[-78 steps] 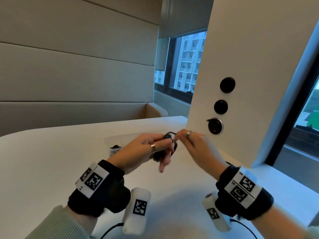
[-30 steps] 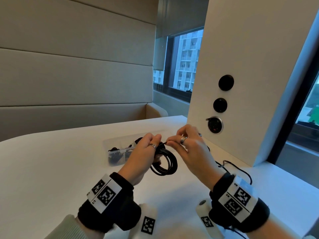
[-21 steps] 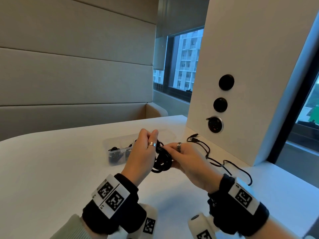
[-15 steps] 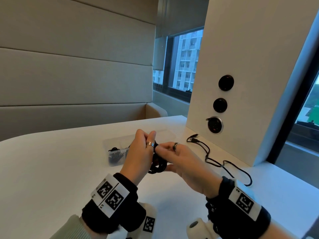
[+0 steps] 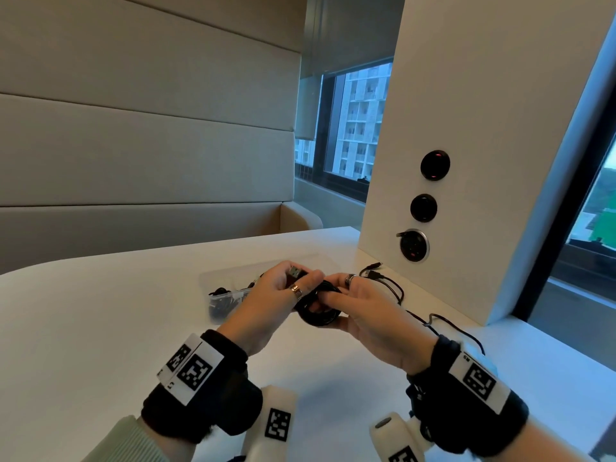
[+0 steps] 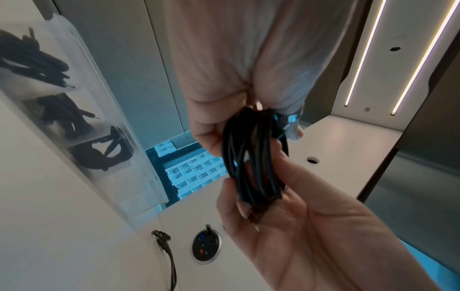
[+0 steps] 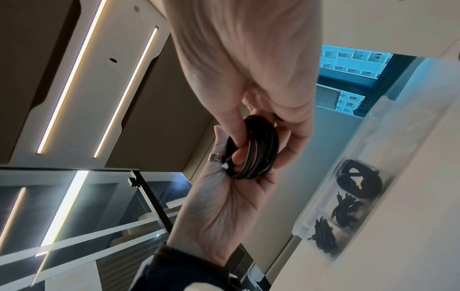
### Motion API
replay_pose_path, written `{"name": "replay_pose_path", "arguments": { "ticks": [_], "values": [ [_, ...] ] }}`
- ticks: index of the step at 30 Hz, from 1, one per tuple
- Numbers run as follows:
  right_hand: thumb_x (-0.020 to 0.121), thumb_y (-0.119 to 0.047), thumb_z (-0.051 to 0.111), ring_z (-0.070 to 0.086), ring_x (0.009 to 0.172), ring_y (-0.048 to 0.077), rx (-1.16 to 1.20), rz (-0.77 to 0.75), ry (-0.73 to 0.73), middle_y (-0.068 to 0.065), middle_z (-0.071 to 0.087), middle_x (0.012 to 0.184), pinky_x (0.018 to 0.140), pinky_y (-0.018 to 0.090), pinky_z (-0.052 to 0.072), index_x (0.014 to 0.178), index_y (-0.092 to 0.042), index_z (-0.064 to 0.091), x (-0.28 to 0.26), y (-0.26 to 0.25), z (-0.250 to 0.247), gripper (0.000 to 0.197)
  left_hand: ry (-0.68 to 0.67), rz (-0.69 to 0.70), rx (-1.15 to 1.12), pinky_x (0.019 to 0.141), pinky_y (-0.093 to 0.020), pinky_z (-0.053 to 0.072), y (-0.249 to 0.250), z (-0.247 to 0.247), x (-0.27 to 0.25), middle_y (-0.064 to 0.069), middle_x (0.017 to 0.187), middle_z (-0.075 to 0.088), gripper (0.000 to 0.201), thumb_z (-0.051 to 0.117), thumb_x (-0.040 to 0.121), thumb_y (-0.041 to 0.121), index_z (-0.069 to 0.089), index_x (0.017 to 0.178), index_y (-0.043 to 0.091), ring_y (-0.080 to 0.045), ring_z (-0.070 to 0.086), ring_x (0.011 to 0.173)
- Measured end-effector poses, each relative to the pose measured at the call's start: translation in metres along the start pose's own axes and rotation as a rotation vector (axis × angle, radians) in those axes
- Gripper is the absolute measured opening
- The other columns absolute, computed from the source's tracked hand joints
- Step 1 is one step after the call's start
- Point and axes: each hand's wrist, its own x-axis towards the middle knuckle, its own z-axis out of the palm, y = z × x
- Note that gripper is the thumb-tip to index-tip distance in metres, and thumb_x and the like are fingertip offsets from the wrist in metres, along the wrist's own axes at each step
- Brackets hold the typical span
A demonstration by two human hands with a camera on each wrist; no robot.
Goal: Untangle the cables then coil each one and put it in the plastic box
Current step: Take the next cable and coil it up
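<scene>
Both hands meet above the white table (image 5: pixel 100 328), holding 1 coiled black cable (image 5: pixel 318 310) between them. The left hand (image 5: pixel 266 305) has its fingers curled round the top of the coil, and the cable's USB plug (image 5: pixel 295 272) sticks up past its knuckles, metal end uppermost. The right hand (image 5: pixel 370 315) pinches the other side of the same coil; in the right wrist view its thumb and fingers (image 7: pixel 236 126) press on the black loops (image 7: pixel 256 147) while the left palm sits underneath. The left wrist view shows the coil (image 6: pixel 254 163) as several tight turns gripped at the top by the left hand and cupped below by the right — neither hand is slack or spread wide.

The coil is in the air, just in front of the clear plastic box (image 5: pixel 226 300), not in it. The box stands on the table behind the left hand, and the wrist views show 3 compartments in a row, each already holding a dark bundle of cable (image 7: pixel 358 181).

Another black cable (image 5: pixel 393 288) lies loose on the table to the right, running along the foot of the white pillar (image 5: pixel 483 95) — its plug end rests near the lowest of the pillar's 3 round sockets (image 5: pixel 414 245).
</scene>
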Motion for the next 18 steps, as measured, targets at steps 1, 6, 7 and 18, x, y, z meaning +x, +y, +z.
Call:
{"name": "replay_pose_path", "arguments": {
  "ticks": [1,6,7,18],
  "values": [
    [0.093,-0.005,0.049,0.063,0.088,0.020,-0.001,0.005,0.004,0.015,0.065,0.092,0.078,0.028,0.057,0.109,0.004,0.055,0.000,-0.001,-0.002,0.019,-0.024,-0.010,-0.021,0.079,-0.028,0.053,0.001,-0.001,0.000,-0.006,0.080,0.064,0.022,0.062,0.082,0.023,0.059,0.095,0.006,-0.017,0.062,0.079],
    [0.094,-0.004,0.048,0.062,0.088,0.022,-0.054,0.013,0.038,0.022,0.060,0.099,0.068,0.022,0.055,0.111,0.009,0.054,0.002,-0.003,-0.009,0.022,0.036,-0.003,-0.065,0.074,-0.025,0.057,0.000,0.000,0.001,-0.007,0.076,0.068,0.010,0.064,0.082,0.004,0.065,0.092,0.003,-0.019,0.066,0.077],
    [0.094,-0.004,0.048,0.062,0.088,0.022,-0.064,0.011,0.044,0.022,0.061,0.100,0.067,0.022,0.056,0.111,0.009,0.055,0.003,-0.002,-0.010,0.022,0.057,-0.008,-0.070,0.075,-0.027,0.057,0.000,0.002,0.002,-0.008,0.076,0.067,0.011,0.065,0.081,0.005,0.065,0.092,0.001,-0.020,0.065,0.078],
    [0.084,-0.010,0.065,0.069,0.088,0.024,0.014,0.018,0.175,0.015,0.071,0.098,0.066,0.029,0.056,0.111,-0.005,0.052,0.003,0.012,-0.007,0.031,0.249,-0.028,-0.004,0.074,-0.031,0.058,-0.015,0.006,0.007,-0.019,0.088,0.068,0.017,0.069,0.080,0.007,0.064,0.094,-0.001,-0.028,0.068,0.082]
  ]
}}
